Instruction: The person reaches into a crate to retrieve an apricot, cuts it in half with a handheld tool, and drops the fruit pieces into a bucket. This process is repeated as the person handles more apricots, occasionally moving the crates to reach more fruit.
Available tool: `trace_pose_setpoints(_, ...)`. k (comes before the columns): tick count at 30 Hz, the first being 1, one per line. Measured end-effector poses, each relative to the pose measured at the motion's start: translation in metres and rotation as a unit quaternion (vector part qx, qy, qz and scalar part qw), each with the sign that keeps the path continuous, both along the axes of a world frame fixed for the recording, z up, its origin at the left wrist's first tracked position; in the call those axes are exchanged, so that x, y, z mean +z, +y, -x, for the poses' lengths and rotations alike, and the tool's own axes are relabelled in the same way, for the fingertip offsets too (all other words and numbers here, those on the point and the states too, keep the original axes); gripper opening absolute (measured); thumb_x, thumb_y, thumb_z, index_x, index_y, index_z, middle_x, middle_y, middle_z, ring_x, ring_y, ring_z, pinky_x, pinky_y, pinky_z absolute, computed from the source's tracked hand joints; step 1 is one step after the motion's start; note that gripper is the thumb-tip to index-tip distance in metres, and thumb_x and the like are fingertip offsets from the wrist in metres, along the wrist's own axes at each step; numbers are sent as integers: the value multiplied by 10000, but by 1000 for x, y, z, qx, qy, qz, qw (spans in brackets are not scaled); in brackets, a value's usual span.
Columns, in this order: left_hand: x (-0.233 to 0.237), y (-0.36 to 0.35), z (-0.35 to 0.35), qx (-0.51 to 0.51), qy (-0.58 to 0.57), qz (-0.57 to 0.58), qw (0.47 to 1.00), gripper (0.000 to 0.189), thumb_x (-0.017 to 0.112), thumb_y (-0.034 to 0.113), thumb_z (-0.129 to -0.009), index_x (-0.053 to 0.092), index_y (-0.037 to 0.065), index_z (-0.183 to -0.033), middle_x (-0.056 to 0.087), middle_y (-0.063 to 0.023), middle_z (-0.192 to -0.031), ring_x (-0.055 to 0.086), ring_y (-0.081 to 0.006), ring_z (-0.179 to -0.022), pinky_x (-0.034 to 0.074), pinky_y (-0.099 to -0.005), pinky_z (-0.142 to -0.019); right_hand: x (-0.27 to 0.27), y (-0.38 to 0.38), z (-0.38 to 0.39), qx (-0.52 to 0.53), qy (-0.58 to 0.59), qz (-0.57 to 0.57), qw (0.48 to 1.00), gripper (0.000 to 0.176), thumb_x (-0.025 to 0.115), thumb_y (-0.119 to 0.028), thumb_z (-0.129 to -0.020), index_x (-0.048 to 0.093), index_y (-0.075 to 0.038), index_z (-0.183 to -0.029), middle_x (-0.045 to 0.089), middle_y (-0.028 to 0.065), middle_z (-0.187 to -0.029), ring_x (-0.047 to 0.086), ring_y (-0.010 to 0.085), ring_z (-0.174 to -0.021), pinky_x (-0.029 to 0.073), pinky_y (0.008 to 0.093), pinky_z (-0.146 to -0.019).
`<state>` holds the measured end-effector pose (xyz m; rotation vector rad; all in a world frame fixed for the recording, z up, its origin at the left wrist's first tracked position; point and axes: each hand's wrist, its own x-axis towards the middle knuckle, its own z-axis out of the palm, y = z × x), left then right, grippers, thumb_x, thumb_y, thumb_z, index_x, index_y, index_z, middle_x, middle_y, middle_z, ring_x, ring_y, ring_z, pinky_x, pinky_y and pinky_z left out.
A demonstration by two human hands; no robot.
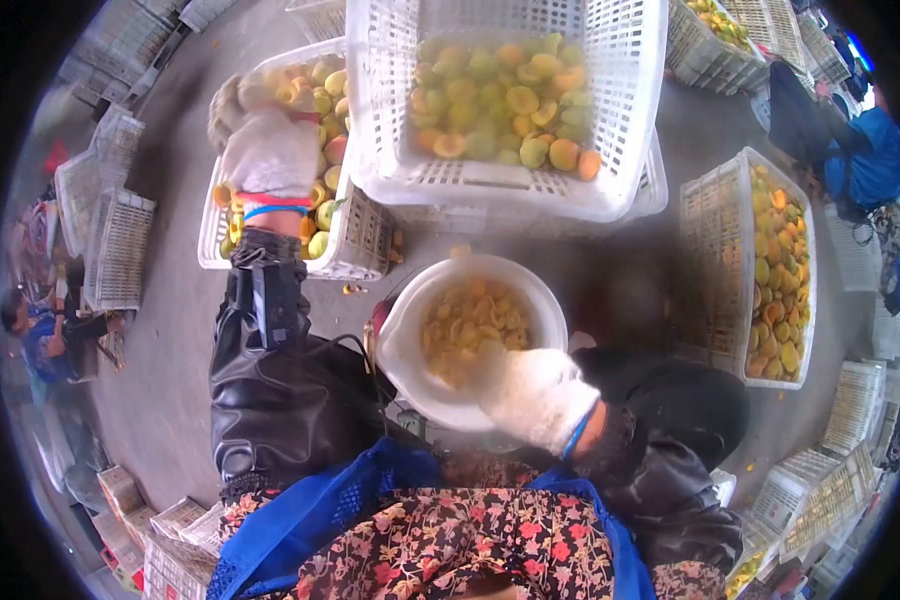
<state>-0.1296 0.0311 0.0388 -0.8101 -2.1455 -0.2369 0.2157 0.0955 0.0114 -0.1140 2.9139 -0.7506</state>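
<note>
My left hand [270, 155], in a whitish work glove, reaches over the left white crate [360, 235]. Green-yellow apricot-like fruit [325, 215] lies beneath and beside it, some pieces cut and hollow. Its fingers are blurred at the crate's far left side, so any grip is hidden. Between my knees stands a white bucket [553, 310] with yellow fruit pieces [470, 320] inside. Over the bucket's near right rim is my gloved right hand [540, 395]. Its fingertips point down toward the pieces and smear with motion; I cannot make out anything held.
Straight ahead, a white crate [630, 120] of fruit sits on top of another crate. A tall crate [715, 270] full of orange-yellow fruit stands to the right. Stacked crates [120, 245] line the left side. People in blue [865, 165] sit at the edges.
</note>
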Motion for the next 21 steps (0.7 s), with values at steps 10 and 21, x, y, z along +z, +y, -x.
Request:
trace_pose_setpoints(10,-212,152,13,-123,90,311,938,110,555,159,-860,611,89,-797,620,-54,-630,626,-198,-567,515,-343,-574,-19,5,-1,21,-98,-27,995,204,545,-152,-796,647,-36,-928,618,123,-864,646,264,-742,528,399,-561)
trace_pose_setpoints(21,-117,132,0,-155,-528,225,804,209,593,194,-792,665,35,-907,644,-165,-750,662,-327,-671,507,-405,-496,-6,12,8,-22,81,-61,995,209,580,-142,-825,607,-41,-1006,588,109,-780,614,291,-566,492,418,-490)
